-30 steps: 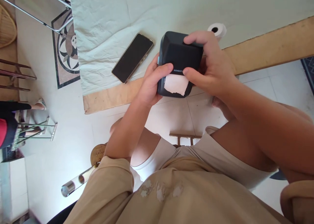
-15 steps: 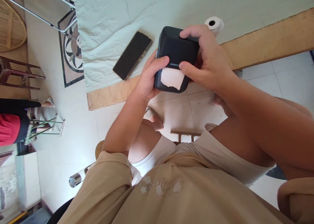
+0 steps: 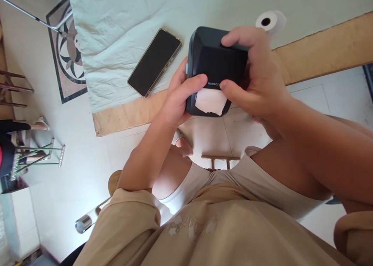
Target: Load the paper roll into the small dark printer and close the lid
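Note:
I hold a small dark label printer (image 3: pixel 214 60) with both hands, just above the near edge of the table. My left hand (image 3: pixel 177 99) grips its left side, thumb lying across the front. My right hand (image 3: pixel 259 77) wraps its right side and top, thumb pressing the front beside the brand lettering. A torn strip of white paper (image 3: pixel 211 102) sticks out of the printer's front slot between my two thumbs.
A black phone (image 3: pixel 154 62) lies face up on the pale cloth (image 3: pixel 116 37) left of the printer. A white paper roll (image 3: pixel 269 21) stands behind my right hand. The wooden table edge (image 3: pixel 320 52) runs to the right. Tiled floor and my knees are below.
The printer stays gripped in both hands; it has shifted slightly right and the view has swung a little. The paper strip and both thumbs keep the same places.

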`<state>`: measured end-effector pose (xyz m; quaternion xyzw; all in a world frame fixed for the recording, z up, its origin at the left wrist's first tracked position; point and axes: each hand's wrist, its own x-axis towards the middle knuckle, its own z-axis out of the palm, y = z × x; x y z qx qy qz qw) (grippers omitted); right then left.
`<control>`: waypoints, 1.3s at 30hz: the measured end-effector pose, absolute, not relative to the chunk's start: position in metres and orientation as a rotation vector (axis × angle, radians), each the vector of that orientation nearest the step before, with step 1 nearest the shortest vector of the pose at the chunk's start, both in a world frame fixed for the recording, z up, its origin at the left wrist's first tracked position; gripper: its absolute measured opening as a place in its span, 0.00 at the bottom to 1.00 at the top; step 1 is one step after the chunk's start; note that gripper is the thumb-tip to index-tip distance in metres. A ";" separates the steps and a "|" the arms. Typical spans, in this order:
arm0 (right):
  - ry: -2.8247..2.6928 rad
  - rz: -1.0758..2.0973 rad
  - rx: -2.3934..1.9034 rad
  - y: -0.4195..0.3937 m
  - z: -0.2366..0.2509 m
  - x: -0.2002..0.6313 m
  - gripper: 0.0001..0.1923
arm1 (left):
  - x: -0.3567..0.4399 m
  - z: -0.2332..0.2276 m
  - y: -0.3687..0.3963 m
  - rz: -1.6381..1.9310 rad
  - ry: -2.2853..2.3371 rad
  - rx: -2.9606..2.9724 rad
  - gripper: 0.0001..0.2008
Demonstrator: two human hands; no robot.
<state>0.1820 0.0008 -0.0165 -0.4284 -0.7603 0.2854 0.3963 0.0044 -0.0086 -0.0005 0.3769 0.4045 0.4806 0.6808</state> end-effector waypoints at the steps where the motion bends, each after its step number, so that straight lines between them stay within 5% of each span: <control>1: -1.935 0.722 -1.075 0.001 -0.017 0.182 0.25 | 0.005 0.001 -0.010 1.079 0.918 0.834 0.10; 39: -1.809 0.458 -1.276 0.000 0.014 0.191 0.31 | -0.007 0.003 0.001 1.002 0.761 0.597 0.18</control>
